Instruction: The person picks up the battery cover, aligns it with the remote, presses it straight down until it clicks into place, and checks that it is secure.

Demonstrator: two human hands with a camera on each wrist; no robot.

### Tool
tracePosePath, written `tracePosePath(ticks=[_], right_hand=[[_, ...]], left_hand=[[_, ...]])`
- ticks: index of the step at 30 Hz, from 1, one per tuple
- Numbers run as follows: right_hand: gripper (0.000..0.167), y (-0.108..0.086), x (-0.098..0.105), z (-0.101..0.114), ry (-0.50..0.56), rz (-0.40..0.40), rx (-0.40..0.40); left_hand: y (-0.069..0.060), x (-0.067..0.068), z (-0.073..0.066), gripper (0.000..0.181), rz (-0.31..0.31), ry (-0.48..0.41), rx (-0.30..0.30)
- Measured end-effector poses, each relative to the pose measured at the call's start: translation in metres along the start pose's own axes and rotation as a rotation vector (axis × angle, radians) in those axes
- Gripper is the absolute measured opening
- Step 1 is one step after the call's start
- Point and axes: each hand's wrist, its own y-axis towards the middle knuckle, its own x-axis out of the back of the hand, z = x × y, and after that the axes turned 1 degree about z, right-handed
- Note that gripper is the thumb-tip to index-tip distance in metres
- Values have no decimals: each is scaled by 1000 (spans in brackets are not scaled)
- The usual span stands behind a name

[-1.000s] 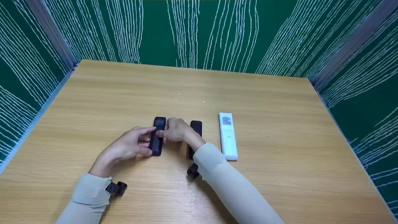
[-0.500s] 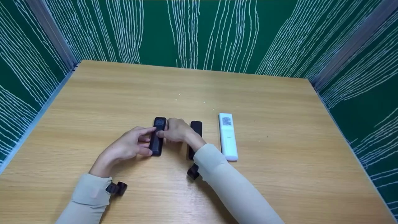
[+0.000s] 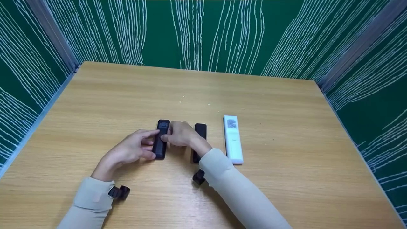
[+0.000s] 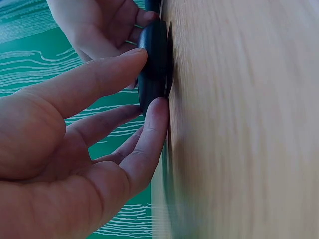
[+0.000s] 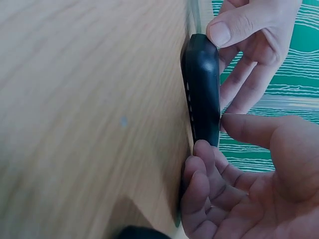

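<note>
In the head view a black remote control (image 3: pixel 161 144) lies back side up on the table, a label near its far end. My left hand (image 3: pixel 130 148) holds its left edge, thumb near the close end and fingers along the side. From the right, my right hand (image 3: pixel 181 133) grips it too, thumb on the upper face and fingers curled at the right edge. Both wrist views show the remote low against the tabletop between the fingertips. A second black remote control (image 3: pixel 200 130) lies to the right, partly hidden under my right wrist.
A white remote control (image 3: pixel 233 140) with a square printed code lies farther right on the wooden table (image 3: pixel 286 171). Small pale specks dot the tabletop beyond the remotes. Green walls with white lines (image 3: pixel 162 38) enclose the back and sides.
My right hand and wrist have shifted very slightly to the right and nearer, the thumb moving a little on the black remote control. My left hand and the remotes have stayed put.
</note>
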Motion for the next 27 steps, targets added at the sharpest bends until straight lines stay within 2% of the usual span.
tracePosePath(ticks=[5,21,27], right_hand=[[26,-2,-1,0,-33,-19,13],[26,-8,-6,0,-87,-9,66],[26,-9,-8,0,-101,-6,54]], left_hand=[[0,0,0,91,4,-3,3],[-1,0,1,88,-3,10,-17],[-1,0,1,89,6,-32,-18]])
